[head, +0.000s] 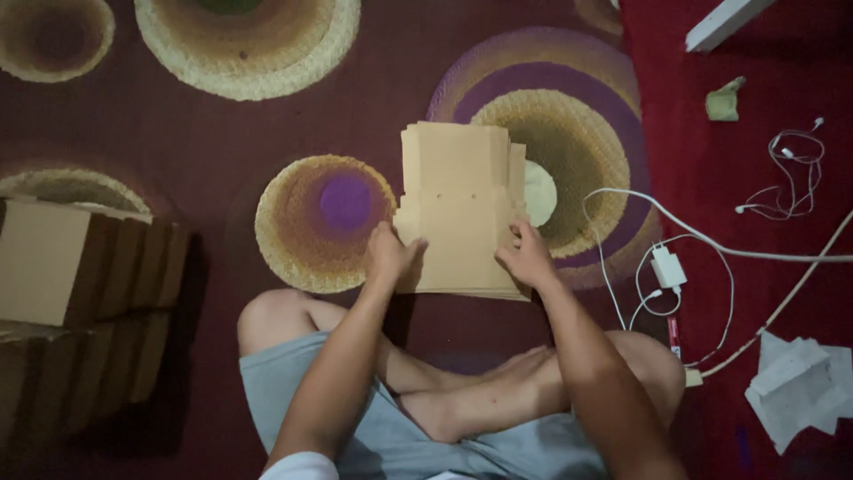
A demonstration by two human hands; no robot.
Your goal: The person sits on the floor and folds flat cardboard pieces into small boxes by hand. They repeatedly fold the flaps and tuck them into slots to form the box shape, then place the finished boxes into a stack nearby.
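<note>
Gripping lightly at both lower edges, we had our left hand and our right hand on a stack of flat cardboard sheets that lay on the patterned carpet just in front of our crossed legs. Our left grip was pressed against the stack's left edge, fingers curled in toward the top sheet; our right grip pinched the right edge near the lower corner, though we could not tell how many sheets either hand had caught. The sheets were tan, cut to one shape with small flaps at the sides, and sat slightly fanned at the top rather than squared. We judged this to be the step of squaring the pile or freeing its top sheet, with nothing lifted yet. Any next move seemed to call for even pressure from both sides, since the sheets looked thin and apt to slide over each other. Folded cardboard boxes stood in rows well apart on our left. On our right, near our knee, lay a white charger with its cables, white earphones further off, and crumpled white paper by the red mat.
</note>
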